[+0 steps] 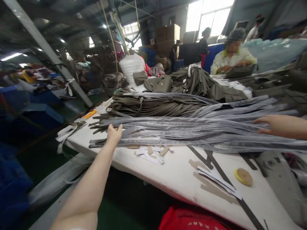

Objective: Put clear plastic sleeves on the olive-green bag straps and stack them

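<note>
Long dark straps in cloudy clear plastic sleeves [182, 132] lie side by side across the table. My left hand [114, 135] is at their left end, against the nearest sleeves, with thumb and forefinger apart; its other fingers are partly hidden. On the right, my right hand [267, 124] reaches over the sleeves with fingers stretched out and slightly spread, and nothing shows in them. Whether it touches the plastic I cannot tell. Just behind the sleeves is a thick bundle of unwrapped dark straps [155, 107].
On the white table [177, 179] are paper scraps [153, 153], a yellow tape roll [243, 176], loose dark strips [223, 169] and an orange-handled tool [89, 114]. Dark bag pieces [158, 83] are heaped behind. Across the table a co-worker [233, 54] handles a dark piece.
</note>
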The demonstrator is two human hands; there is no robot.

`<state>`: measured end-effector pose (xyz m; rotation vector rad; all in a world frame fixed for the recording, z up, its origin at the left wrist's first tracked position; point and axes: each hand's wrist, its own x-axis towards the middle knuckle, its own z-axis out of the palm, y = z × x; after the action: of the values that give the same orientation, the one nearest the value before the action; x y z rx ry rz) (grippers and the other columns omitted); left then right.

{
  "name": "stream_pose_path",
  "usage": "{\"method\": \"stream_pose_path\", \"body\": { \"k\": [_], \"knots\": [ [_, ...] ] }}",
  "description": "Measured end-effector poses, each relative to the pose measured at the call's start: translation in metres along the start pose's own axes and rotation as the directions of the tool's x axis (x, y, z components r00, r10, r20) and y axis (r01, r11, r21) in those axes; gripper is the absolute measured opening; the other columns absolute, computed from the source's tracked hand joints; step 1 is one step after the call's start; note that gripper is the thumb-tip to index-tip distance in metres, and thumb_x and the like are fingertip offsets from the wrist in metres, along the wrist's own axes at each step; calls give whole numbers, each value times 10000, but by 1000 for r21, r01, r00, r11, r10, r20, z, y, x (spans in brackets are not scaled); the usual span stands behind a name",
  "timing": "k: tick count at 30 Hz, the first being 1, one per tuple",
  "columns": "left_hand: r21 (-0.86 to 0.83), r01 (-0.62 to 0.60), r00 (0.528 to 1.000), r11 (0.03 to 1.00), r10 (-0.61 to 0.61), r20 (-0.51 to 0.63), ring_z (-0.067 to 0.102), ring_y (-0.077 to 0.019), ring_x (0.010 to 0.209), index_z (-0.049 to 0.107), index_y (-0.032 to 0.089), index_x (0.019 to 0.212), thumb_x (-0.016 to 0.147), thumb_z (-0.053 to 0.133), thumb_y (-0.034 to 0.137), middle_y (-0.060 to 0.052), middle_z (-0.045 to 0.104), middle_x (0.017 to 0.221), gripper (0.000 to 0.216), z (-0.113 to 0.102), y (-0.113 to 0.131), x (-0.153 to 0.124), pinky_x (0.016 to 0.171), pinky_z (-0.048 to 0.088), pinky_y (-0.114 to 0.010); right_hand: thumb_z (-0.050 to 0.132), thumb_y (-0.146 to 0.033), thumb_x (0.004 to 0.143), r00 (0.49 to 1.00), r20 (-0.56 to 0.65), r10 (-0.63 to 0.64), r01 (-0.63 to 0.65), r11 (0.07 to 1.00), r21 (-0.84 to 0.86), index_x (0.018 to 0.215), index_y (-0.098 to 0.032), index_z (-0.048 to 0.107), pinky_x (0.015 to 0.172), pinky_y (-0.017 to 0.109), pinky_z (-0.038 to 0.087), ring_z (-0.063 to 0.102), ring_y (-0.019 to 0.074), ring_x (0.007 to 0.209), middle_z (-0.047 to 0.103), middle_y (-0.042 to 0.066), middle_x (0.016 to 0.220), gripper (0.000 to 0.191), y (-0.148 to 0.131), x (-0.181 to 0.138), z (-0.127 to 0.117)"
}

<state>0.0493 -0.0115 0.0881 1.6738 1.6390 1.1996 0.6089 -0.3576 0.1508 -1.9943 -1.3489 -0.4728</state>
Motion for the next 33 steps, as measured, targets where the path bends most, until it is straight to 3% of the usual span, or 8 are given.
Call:
{"method": "stream_pose_path", "body": {
  "k": [3, 5, 8, 13, 18, 26, 29, 33],
  "knots": [
    [65, -161, 986, 985, 158, 50, 441, -319, 1354, 354, 25, 1417, 848, 632, 288, -274, 407, 1467, 686, 29, -11, -66, 1175, 291, -459, 687, -555, 767, 969, 244, 39, -18, 996, -88, 608, -140, 738, 568, 326, 400, 609, 142, 494, 715, 122, 647, 447, 23, -28, -5],
    [130, -403, 915, 906, 395, 78, 426, -335, 1365, 345, 2, 1418, 871, 588, 366, -292, 437, 1432, 701, 47, -19, -113, 1162, 313, -469, 775, -465, 705, 937, 344, 53, -15, 994, -111, 788, -151, 785, 694, 366, 449, 686, 211, 701, 759, 131, 834, 325, 21, -69, -9],
    [193, -601, 799, 776, 588, 128, 362, -352, 1409, 328, 5, 1428, 922, 500, 418, -309, 414, 1442, 675, 72, -25, -178, 1160, 300, -506, 666, -376, 826, 866, 500, 3, 31, 998, -60, 1022, -202, 764, 857, 390, 481, 688, 264, 945, 741, 126, 1076, 280, -5, -145, -11],
    [274, -640, 768, 718, 587, 256, 288, -370, 1443, 342, 51, 1439, 943, 459, 425, -288, 358, 1492, 632, 112, -21, -243, 1163, 250, -562, 546, -389, 909, 902, 429, 51, 18, 988, -154, 1290, -161, 619, 1035, 463, 440, 592, 316, 1184, 627, 167, 1310, 449, -41, -243, 20],
    [350, -650, 759, 674, 552, 346, 266, -374, 1458, 414, 75, 1423, 935, 420, 466, -259, 349, 1518, 626, 129, -17, -254, 1176, 218, -576, 522, -351, 930, 934, 326, 146, -48, 955, -291, 1344, -118, 572, 1083, 498, 394, 464, 349, 1338, 526, 207, 1434, 477, -41, -267, 54],
    [386, -674, 739, 630, 592, 323, 388, -386, 1387, 547, 59, 1294, 935, 338, 506, -267, 438, 1441, 610, 131, -20, -245, 1136, 315, -550, 536, -244, 906, 948, 255, 192, -114, 949, -293, 1290, -161, 613, 1090, 517, 381, 448, 347, 1358, 553, 182, 1421, 400, -53, -259, 70],
    [386, -673, 739, 631, 598, 311, 420, -389, 1362, 558, 59, 1268, 928, 348, 502, -270, 449, 1425, 596, 131, -19, -244, 1124, 338, -545, 548, -265, 901, 939, 273, 210, -153, 964, -216, 1308, -147, 593, 1078, 496, 411, 495, 337, 1320, 567, 181, 1404, 426, -60, -254, 58],
    [354, -672, 740, 650, 598, 308, 413, -388, 1366, 553, 105, 1268, 912, 368, 505, -243, 457, 1421, 566, 130, -22, -242, 1132, 330, -557, 471, -298, 957, 949, 175, 261, -249, 964, -90, 1333, -185, 553, 999, 400, 482, 598, 266, 1197, 614, 128, 1349, 401, -51, -241, -3]
  ]
}}
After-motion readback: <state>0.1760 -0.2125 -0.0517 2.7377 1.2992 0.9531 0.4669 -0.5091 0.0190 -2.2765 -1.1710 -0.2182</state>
